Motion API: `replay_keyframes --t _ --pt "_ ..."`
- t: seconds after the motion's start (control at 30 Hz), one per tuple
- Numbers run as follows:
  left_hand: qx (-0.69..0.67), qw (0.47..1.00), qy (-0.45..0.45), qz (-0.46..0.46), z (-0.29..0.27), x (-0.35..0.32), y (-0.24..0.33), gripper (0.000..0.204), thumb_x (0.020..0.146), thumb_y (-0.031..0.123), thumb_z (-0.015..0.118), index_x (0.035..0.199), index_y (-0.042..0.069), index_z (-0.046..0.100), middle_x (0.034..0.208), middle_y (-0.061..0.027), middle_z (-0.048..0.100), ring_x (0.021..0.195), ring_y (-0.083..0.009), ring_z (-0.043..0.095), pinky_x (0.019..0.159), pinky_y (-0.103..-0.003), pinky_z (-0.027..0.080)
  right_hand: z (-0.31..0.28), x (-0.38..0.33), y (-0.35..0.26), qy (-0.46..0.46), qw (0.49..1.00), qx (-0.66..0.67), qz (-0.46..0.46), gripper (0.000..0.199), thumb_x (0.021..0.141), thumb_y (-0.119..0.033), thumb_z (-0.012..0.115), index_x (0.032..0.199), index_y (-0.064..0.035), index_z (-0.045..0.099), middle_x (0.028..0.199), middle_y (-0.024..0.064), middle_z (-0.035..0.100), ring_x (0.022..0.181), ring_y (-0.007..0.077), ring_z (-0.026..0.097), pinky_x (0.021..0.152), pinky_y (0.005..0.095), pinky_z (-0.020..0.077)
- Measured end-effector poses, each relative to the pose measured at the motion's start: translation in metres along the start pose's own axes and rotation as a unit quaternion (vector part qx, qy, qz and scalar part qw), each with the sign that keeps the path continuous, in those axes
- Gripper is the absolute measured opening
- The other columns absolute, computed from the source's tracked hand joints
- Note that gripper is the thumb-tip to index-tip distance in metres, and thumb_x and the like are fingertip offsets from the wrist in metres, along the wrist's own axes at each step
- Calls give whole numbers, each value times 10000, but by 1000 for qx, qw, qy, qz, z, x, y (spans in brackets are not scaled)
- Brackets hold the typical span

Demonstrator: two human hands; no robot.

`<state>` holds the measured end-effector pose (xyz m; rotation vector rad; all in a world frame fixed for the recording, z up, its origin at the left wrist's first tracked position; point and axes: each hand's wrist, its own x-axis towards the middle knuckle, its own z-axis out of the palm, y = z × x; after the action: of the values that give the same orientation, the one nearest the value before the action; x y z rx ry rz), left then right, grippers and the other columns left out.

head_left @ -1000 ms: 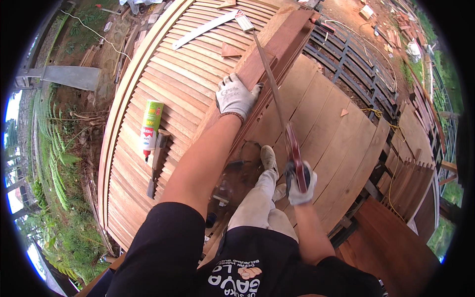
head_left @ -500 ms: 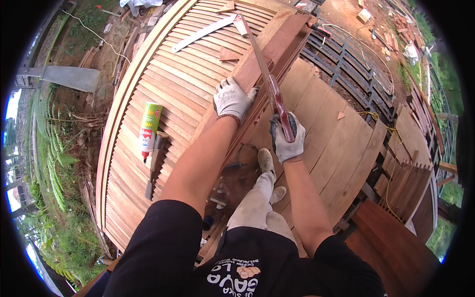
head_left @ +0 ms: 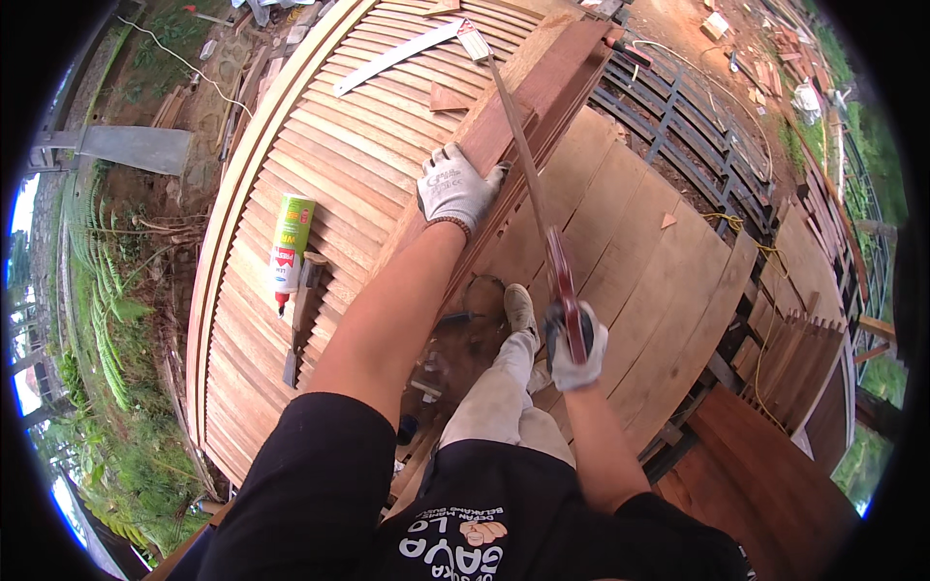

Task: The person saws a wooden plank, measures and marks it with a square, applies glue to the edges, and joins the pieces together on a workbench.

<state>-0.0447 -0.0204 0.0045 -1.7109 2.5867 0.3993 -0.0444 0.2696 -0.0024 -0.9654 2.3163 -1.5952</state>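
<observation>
The right grip point(head_left: 577, 346), gloved, is closed round the dark red handle of a handsaw point(head_left: 562, 276), whose blade slants forward over the edge of a reddish-brown board point(head_left: 557, 77). The left grip point(head_left: 455, 187) lies spread across that board, palm down, not closed round anything. Its thumb sits near the blade, so a sideways skip could catch it; if the pressing hand slackens, the board might shift and the blade bind.

Left of that, a green-and-white bottle point(head_left: 293, 242) with a red nozzle lies on the slatted panel point(head_left: 358, 160); its contents are hidden. Jolting could roll it against the chisel-like tool point(head_left: 302, 329) beside it. Farthest, the saw's tip reaches the try square point(head_left: 397, 60); whether they touch is unclear, but a long stroke could knock the square askew.
</observation>
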Motion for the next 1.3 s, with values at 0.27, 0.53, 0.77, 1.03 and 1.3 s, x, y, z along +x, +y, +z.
replay_keyframes --t 0.27,0.53,0.77,1.03,1.3 --pt "-19 1000 -5 3 -2 1 6 876 811 663 709 1316 -25 507 1329 -232 572 1282 -361 538 1043 -458 474 37 79 10 -26 993 109 20 103 874 -31 647 975 -12 653 767 135 660 679 306 659 635 354 518" --pt "-24 1000 -5 -10 0 -9 1 886 818 663 708 1332 -28 500 1325 -235 575 1275 -367 540 1067 -456 454 -14 16 11 -85 978 126 141 112 834 -29 692 942 -26 661 750 183 664 663 372 668 641 379 519" --pt "-27 1000 10 -10 -1 3 -2 889 816 672 705 1319 -35 508 1295 -253 592 1254 -379 552 1058 -466 456 -14 11 7 -94 994 -21 41 129 909 -126 678 949 -3 684 768 60 692 684 141 660 640 298 523" --pt "-26 1000 3 -4 -5 3 7 866 814 653 719 1305 -28 509 1308 -229 581 1283 -361 531 1055 -455 466 30 95 -12 -49 995 83 8 161 849 -71 682 1002 -25 659 764 212 658 745 420 688 649 409 539" --pt "-18 1000 6 -1 -2 3 -2 848 813 654 716 1288 -21 524 1301 -230 590 1259 -367 547 1057 -453 463 3 44 7 -88 994 58 37 151 839 -60 696 983 -26 665 760 167 674 688 386 688 624 405 534"
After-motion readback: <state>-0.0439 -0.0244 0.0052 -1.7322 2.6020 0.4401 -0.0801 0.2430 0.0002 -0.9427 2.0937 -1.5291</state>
